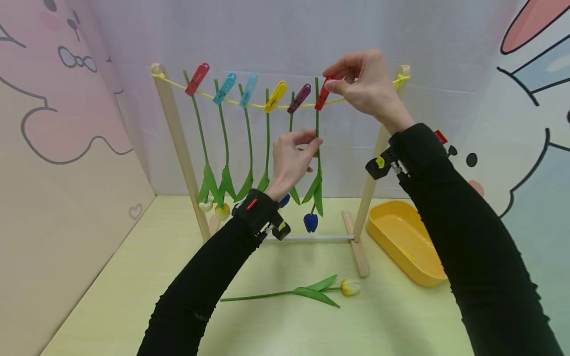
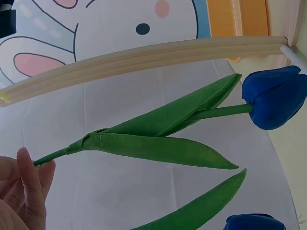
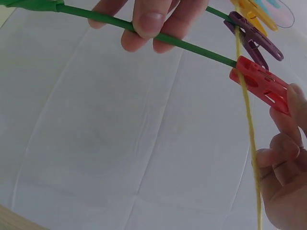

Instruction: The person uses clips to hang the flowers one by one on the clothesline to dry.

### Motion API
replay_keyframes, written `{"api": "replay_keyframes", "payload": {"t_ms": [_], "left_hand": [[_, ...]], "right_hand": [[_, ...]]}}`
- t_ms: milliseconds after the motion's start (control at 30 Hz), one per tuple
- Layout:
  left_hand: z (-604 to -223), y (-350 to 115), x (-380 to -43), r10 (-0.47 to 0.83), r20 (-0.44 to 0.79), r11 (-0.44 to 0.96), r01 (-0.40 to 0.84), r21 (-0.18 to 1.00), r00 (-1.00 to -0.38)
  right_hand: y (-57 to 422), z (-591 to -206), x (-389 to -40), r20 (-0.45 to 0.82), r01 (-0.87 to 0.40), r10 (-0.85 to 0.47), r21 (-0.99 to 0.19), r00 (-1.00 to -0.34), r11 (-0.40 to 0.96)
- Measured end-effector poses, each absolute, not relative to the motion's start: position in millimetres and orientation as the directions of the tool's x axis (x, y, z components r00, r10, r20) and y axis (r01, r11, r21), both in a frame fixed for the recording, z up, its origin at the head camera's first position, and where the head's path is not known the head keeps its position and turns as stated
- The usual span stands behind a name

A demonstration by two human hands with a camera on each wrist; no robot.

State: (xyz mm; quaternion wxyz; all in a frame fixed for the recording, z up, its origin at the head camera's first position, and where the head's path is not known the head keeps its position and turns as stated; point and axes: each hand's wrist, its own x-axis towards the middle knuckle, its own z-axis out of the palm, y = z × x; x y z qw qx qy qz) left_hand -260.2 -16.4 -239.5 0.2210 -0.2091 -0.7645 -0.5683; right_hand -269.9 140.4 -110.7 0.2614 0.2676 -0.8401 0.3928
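My left hand [image 1: 291, 158] pinches the green stem of a blue tulip [image 1: 310, 222], which hangs head down on the right of the row. Up at the yellow string [image 3: 249, 120], my right hand [image 1: 367, 86] grips the end of a red clothespin [image 3: 261, 84]. That clothespin sits on the string at the tulip's stem. Close by on its left, a purple clothespin [image 1: 299, 99] holds another stem, partly hidden by my left hand. In the left wrist view the held tulip's blue head [image 2: 274, 98] and leaves show in full.
Several more tulips hang leftward under coloured clothespins, such as a yellow one [image 1: 275, 96]. Wooden posts [image 1: 178, 143] carry the string. A white-yellow tulip [image 1: 350, 287] lies on the table [image 1: 249, 331] in front. At right stands a yellow basin [image 1: 401, 237], partly behind my right sleeve.
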Motion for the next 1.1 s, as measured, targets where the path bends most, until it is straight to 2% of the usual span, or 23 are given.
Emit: {"api": "replay_keyframes", "payload": {"t_ms": [200,300,433,567,667,767,900,1033,1100], "left_hand": [[-240,-16,-260,0.07,0.566,0.25,0.564,0.787,-0.821],[-242,-17,-259,0.07,0.575,0.244,0.573,0.783,-0.815],[-247,-19,-252,0.057,0.622,0.274,0.612,0.742,-0.781],[-255,-25,-242,0.016,0.71,0.31,0.679,0.666,-0.704],[-265,-31,-234,0.02,0.746,0.312,0.713,0.628,-0.666],[-284,-38,-225,0.065,0.746,0.337,0.718,0.609,-0.663],[-316,-49,-209,0.172,0.693,0.403,0.692,0.599,-0.7],[-348,-64,-194,0.323,0.531,0.471,0.619,0.628,-0.784],[-363,-72,-188,0.404,0.436,0.51,0.593,0.623,-0.804]], "right_hand": [[141,-110,-265,0.616,-0.631,-0.277,-0.482,-0.738,0.608],[145,-112,-262,0.62,-0.645,-0.296,-0.464,-0.726,0.608],[152,-119,-254,0.707,-0.713,-0.301,-0.401,-0.64,0.575],[161,-135,-243,0.8,-0.782,-0.29,-0.318,-0.525,0.536],[172,-153,-231,0.807,-0.802,-0.32,-0.285,-0.496,0.525],[187,-176,-219,0.768,-0.801,-0.373,-0.289,-0.521,0.524],[218,-216,-207,0.669,-0.752,-0.415,-0.346,-0.617,0.562],[255,-261,-203,0.523,-0.628,-0.387,-0.429,-0.759,0.649],[274,-282,-201,0.455,-0.555,-0.354,-0.454,-0.817,0.697]]}}
